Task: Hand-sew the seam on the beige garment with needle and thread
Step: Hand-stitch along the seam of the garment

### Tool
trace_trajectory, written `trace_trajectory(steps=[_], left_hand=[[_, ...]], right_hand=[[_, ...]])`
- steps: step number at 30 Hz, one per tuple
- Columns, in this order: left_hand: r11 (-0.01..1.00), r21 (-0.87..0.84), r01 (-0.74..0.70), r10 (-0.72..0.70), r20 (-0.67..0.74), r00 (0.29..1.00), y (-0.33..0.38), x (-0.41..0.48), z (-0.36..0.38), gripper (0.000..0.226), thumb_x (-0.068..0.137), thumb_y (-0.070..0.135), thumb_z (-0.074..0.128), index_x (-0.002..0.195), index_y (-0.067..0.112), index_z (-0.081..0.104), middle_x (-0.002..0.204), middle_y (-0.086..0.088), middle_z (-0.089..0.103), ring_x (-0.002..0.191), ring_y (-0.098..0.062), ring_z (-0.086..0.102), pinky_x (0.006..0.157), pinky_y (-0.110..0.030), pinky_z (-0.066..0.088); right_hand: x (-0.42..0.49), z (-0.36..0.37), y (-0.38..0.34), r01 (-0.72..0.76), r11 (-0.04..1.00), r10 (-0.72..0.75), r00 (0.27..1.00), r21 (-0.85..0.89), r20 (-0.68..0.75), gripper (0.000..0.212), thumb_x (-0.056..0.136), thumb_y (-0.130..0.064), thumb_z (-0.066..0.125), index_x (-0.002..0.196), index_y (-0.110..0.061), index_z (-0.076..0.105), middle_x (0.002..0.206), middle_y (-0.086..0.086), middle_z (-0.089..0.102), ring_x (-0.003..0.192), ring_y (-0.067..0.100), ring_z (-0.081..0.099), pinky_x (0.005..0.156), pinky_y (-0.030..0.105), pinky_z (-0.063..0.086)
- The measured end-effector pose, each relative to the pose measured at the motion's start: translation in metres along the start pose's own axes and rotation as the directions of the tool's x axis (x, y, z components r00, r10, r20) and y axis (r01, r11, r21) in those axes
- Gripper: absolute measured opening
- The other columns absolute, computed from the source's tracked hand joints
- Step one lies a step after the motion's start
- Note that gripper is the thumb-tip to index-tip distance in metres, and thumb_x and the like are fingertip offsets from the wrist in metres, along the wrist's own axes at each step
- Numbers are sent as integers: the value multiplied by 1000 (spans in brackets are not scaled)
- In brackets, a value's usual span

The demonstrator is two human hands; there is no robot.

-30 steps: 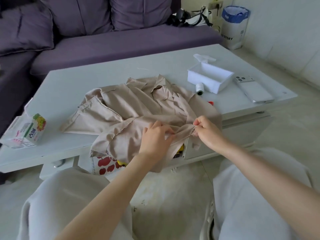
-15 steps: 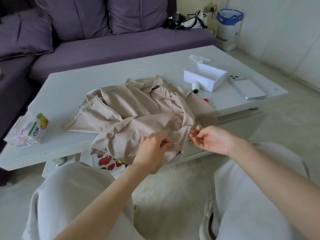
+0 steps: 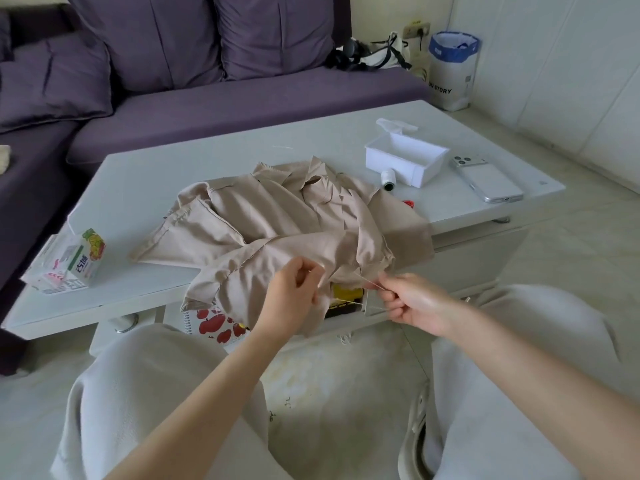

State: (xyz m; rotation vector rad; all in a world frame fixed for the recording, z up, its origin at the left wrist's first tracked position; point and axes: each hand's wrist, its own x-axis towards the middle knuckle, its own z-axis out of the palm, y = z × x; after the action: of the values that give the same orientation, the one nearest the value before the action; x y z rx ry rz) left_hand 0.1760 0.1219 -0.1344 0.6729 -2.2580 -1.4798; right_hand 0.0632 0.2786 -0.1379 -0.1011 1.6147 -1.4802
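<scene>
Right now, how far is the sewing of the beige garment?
Done: a thread already runs out of the beige garment, so stitching has begun. In hand: the left hand pinches the seam edge; the right hand holds the thread taut. Left: the stitched length cannot be judged.

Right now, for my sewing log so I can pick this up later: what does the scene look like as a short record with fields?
left hand: pinches the hanging edge of the beige garment
right hand: pinches the thread, which runs taut to the fabric
needle: too small to tell
garment position: crumpled on the white table, draped over its near edge
thread spool: beside the white box
phone: face down, right of the box
drink carton: table's left end
</scene>
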Motion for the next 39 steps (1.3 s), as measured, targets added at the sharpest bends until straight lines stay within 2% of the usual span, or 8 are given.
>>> trace_trajectory(steps=[7, 13, 19, 25, 27, 30, 35, 39], left_hand=[[938, 341, 56, -98, 105, 990, -33, 7, -5, 23, 92, 15, 57, 70, 20, 53, 55, 5, 43, 54, -11, 40, 48, -10, 33], [813, 581, -40, -188, 327, 926, -48, 4, 6, 27, 91, 19, 57, 65, 23, 49, 67, 3, 53, 63, -14, 48, 60, -25, 41], [741, 664, -102, -150, 311, 939, -48, 1, 9, 27, 91, 22, 52, 65, 28, 48, 71, 6, 55, 66, -17, 50, 62, -27, 40], [544, 821, -171, -97, 263, 960, -31, -4, 10, 24, 94, 28, 51, 117, 21, 54, 119, -2, 51, 107, -23, 54, 84, -30, 39], [629, 744, -225, 37, 260, 965, -19, -3, 18, 34, 91, 27, 57, 124, 19, 52, 125, -2, 49, 110, -23, 53, 87, -28, 37], [992, 121, -45, 7, 301, 954, 17, -14, 39, 47, 88, 23, 66, 131, 17, 48, 123, 4, 55, 105, -10, 55, 73, -10, 43], [917, -330, 225, -4, 558, 830, 41, -34, 57, 42, 91, 20, 62, 129, 16, 46, 104, 5, 68, 94, -8, 66, 89, -19, 46], [938, -242, 249, -75, 559, 826, 23, -40, 41, 16, 98, 20, 52, 109, 13, 62, 52, 8, 41, 45, -6, 37, 55, -18, 41]], right_hand=[[-27, -29, -3, -19, 985, 31, 997, -172, 66, 22, 97, -26, 49, 91, -8, 60, 52, -9, 33, 46, 4, 29, 47, 16, 28], [-43, -46, -19, 76, 992, -81, 995, -103, -51, 22, 100, -20, 44, 88, -11, 60, 55, -8, 46, 51, 5, 42, 54, 18, 37], [-51, -57, -42, 160, 986, -166, 967, -47, -191, 22, 101, -16, 41, 88, -10, 58, 61, -3, 43, 53, 7, 39, 51, 16, 35], [-49, -49, -39, 126, 990, -138, 959, -64, -248, 21, 102, -14, 41, 90, -9, 58, 60, -2, 42, 41, 3, 34, 40, 13, 30], [-49, -37, -38, 131, 990, -141, 965, -59, -222, 19, 100, -11, 42, 89, -9, 58, 58, -2, 47, 40, 4, 36, 41, 13, 31], [-47, -14, -37, 155, 987, -161, 968, -44, -193, 16, 98, -10, 46, 85, -11, 56, 50, -4, 51, 37, 4, 35, 44, 15, 30], [-38, 7, -34, 202, 962, -246, 933, -182, -263, 14, 98, -12, 44, 94, -13, 57, 54, -3, 52, 40, 6, 36, 40, 16, 32], [-29, 0, -37, 191, 939, -281, 906, -286, -318, 22, 98, -8, 38, 86, -16, 54, 58, 0, 51, 39, 5, 33, 38, 14, 26]])
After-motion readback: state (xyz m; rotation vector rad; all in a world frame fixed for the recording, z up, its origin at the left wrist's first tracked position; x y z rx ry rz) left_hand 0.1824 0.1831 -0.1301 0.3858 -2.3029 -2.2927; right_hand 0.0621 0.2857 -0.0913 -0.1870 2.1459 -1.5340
